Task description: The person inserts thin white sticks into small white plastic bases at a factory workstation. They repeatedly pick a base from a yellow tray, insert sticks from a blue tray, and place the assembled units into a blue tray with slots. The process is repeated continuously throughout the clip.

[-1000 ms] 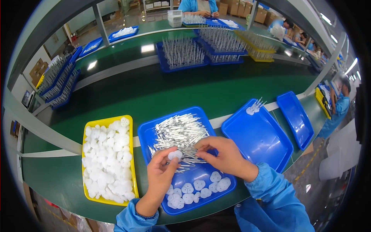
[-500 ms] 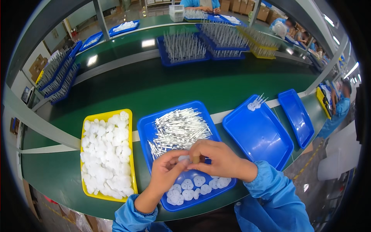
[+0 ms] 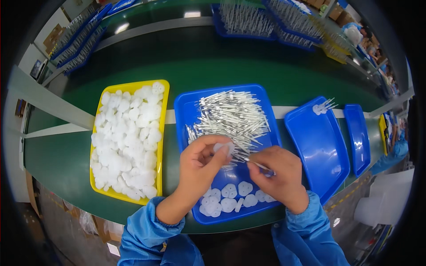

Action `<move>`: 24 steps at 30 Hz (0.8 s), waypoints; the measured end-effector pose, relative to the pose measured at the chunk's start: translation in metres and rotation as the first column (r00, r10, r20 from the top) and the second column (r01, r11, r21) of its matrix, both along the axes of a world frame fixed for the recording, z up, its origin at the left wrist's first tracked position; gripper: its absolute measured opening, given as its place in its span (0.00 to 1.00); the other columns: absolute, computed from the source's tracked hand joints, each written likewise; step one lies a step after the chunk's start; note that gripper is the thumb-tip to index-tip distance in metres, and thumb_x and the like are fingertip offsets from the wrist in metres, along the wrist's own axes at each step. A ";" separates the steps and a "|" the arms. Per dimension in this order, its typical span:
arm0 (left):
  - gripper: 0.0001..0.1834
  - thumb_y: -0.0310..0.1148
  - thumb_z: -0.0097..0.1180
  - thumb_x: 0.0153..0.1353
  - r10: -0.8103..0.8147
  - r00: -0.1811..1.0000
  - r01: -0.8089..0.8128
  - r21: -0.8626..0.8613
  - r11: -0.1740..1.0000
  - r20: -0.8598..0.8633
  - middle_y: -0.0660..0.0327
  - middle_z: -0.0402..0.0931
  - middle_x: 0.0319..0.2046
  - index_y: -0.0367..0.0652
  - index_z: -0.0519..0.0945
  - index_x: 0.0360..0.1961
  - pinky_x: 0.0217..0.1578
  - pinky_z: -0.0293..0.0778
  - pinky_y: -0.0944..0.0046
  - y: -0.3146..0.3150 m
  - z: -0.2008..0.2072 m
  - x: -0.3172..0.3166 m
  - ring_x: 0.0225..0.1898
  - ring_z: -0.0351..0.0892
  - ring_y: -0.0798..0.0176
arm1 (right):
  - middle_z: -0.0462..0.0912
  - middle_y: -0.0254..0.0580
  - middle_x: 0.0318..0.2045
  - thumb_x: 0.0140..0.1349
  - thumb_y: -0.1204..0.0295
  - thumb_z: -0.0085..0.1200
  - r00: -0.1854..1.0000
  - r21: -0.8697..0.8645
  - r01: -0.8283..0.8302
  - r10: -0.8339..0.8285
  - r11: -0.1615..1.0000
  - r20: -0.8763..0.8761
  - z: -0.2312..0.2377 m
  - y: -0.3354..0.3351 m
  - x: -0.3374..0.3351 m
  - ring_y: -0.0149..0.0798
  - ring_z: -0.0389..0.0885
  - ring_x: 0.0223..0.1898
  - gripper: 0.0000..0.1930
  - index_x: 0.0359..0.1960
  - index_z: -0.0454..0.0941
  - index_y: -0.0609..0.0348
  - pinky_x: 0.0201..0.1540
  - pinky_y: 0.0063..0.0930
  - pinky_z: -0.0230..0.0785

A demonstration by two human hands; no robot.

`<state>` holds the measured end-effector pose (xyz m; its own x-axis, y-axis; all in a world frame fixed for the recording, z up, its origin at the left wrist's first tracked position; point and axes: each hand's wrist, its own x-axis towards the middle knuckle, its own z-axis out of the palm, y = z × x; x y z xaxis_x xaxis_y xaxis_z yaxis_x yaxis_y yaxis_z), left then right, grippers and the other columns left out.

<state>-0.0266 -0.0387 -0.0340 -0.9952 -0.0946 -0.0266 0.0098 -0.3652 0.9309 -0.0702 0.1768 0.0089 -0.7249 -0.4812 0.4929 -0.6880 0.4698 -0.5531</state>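
My left hand [image 3: 199, 162] pinches a white, rounded plastic disc [image 3: 224, 148] between thumb and fingers. Just to its right, my right hand [image 3: 282, 173] has a thin white-grey stick [image 3: 260, 166] between its fingertips, pointing toward the disc but apart from it. Both hands are over a blue tray [image 3: 185, 99]. A heap of similar sticks [image 3: 235, 111] fills the tray's far part. Along its near edge lie several flat white discs with small holes [image 3: 228, 205], partly hidden by my hands and wrists.
At left stands a yellow tray [image 3: 164, 102] full of white discs [image 3: 128, 142]. A blue tray [image 3: 321, 150] at right holds a disc fitted with sticks [image 3: 322, 107]; another blue tray [image 3: 360, 142] lies beyond. Stacked trays of upright sticks [image 3: 246, 20] stand at the back.
The view has tilted downward, so the trays sit higher in it. My hands were together at the disc; the right has drawn away to the right and now shows a stick in its fingers.
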 end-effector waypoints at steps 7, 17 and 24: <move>0.18 0.17 0.63 0.76 -0.005 0.997 -0.003 -0.112 0.994 -0.071 0.56 0.87 0.60 0.37 0.85 0.65 0.54 0.88 0.67 -0.001 0.002 -0.003 0.60 0.88 0.65 | 0.93 0.41 0.32 0.60 0.78 0.79 0.991 -0.086 -0.099 0.106 0.991 0.079 0.003 -0.001 -0.015 0.34 0.88 0.26 0.10 0.42 0.92 0.59 0.30 0.25 0.77; 0.29 0.14 0.51 0.78 -0.154 0.987 0.158 0.111 0.981 -0.043 0.49 0.79 0.75 0.39 0.74 0.78 0.56 0.87 0.66 -0.007 0.008 -0.004 0.68 0.85 0.61 | 0.94 0.43 0.35 0.61 0.79 0.77 0.984 -0.135 -0.064 0.085 0.989 0.154 -0.012 -0.012 -0.016 0.35 0.91 0.28 0.11 0.44 0.92 0.61 0.31 0.28 0.82; 0.28 0.21 0.52 0.84 -0.172 0.984 0.172 -0.005 0.985 -0.051 0.48 0.80 0.74 0.37 0.68 0.81 0.65 0.80 0.63 -0.005 0.007 -0.004 0.72 0.81 0.59 | 0.94 0.41 0.33 0.61 0.77 0.78 0.992 -0.144 -0.019 0.036 0.989 0.117 -0.016 -0.006 -0.014 0.34 0.91 0.26 0.11 0.44 0.91 0.60 0.29 0.27 0.79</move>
<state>-0.0306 -0.0434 -0.0272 -0.9966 0.0780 0.0247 -0.0055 -0.3654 0.9308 -0.0840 0.1712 -0.0071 -0.7700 -0.4330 0.4687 -0.6248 0.3621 -0.6918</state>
